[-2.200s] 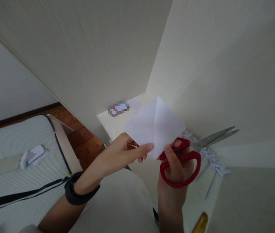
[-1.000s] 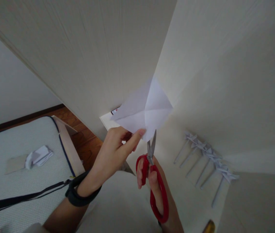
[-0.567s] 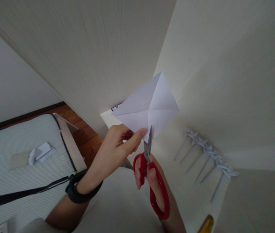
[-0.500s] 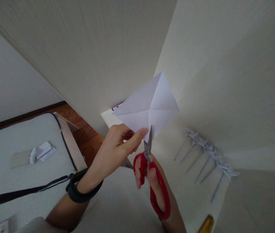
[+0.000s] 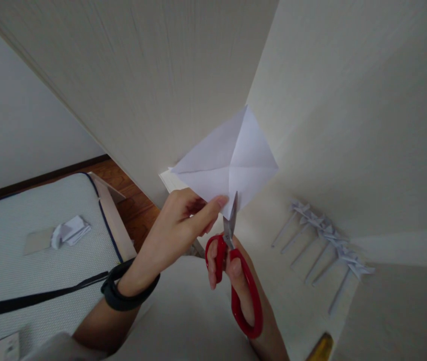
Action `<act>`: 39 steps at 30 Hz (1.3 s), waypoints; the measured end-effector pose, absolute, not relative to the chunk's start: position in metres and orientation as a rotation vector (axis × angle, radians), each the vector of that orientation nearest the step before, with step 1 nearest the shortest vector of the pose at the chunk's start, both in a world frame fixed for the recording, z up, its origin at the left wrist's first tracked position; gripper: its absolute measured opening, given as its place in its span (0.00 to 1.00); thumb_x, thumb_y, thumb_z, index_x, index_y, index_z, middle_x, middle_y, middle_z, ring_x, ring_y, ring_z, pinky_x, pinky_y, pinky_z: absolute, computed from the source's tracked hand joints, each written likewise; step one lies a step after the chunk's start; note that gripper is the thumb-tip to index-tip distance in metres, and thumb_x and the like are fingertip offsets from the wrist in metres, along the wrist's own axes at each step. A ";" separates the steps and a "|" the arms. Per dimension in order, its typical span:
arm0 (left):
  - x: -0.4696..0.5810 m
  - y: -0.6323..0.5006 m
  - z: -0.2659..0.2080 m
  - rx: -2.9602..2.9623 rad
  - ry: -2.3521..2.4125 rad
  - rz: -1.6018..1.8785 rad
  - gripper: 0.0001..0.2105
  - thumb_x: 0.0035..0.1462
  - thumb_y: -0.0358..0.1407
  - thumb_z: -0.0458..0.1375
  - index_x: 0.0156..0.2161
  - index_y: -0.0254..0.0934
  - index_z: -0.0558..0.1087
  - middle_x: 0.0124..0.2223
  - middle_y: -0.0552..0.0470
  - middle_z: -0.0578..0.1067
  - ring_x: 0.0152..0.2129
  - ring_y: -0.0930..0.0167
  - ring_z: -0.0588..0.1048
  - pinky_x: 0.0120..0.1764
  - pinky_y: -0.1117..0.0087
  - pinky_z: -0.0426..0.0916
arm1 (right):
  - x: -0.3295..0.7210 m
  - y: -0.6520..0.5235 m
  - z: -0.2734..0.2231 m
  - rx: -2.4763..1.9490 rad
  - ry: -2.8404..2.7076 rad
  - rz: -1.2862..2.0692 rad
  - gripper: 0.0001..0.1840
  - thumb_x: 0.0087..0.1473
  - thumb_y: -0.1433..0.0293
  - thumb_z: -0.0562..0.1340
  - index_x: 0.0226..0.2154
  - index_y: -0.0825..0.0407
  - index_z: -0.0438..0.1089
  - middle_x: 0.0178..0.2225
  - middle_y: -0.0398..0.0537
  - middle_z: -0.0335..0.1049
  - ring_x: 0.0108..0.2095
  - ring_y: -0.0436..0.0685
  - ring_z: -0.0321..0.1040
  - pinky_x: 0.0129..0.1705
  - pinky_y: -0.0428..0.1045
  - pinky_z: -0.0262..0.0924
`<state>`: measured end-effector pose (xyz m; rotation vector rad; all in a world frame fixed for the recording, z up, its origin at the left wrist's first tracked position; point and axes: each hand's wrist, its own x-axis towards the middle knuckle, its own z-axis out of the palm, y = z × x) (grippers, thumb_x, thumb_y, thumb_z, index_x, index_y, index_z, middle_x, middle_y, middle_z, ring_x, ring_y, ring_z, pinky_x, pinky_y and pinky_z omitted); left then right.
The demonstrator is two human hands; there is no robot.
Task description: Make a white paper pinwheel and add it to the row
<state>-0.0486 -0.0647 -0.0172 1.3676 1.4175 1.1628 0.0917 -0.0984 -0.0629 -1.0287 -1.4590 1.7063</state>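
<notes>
A white square of paper (image 5: pixel 232 155) with crossing fold lines is held up in the middle of the view, one corner toward me. My left hand (image 5: pixel 188 220), with a dark band on its wrist, pinches the paper's near edge between thumb and fingers. In my right hand (image 5: pixel 238 273) are red-handled scissors (image 5: pixel 249 301), its fingers through the loops. The scissor blades point away from me and sit at the paper's near corner, on the line of the crease; one blade shows over the paper, the other is partly hidden.
Several paper pinwheels on rolled sticks (image 5: pixel 324 230) lie in a row on the white surface at right, against the wall. A yellow object (image 5: pixel 320 347) shows at the bottom edge. On the mattress (image 5: pixel 6 210) at left lie folded papers (image 5: pixel 72 230) and a black strap (image 5: pixel 40 298).
The view has shifted slightly, and the paper, hands and scissors sit a little further left and higher. My grip on both looks the same.
</notes>
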 end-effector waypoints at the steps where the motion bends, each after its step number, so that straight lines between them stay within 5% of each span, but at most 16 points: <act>1: -0.048 -0.065 -0.018 1.364 1.418 1.167 0.19 0.59 0.36 0.55 0.17 0.35 0.62 0.16 0.60 0.61 0.14 0.80 0.60 0.17 0.78 0.52 | 0.092 -0.099 -0.063 -1.032 -1.457 1.705 0.33 0.51 0.35 0.45 0.31 0.47 0.57 0.25 0.43 0.58 0.23 0.50 0.55 0.24 0.48 0.54; 39: -0.047 -0.069 -0.013 1.411 1.394 1.128 0.18 0.59 0.36 0.54 0.18 0.36 0.60 0.17 0.60 0.59 0.14 0.80 0.57 0.16 0.77 0.49 | 0.089 -0.103 -0.064 -1.030 -1.410 1.735 0.37 0.45 0.30 0.43 0.28 0.47 0.55 0.23 0.41 0.56 0.20 0.49 0.54 0.24 0.49 0.55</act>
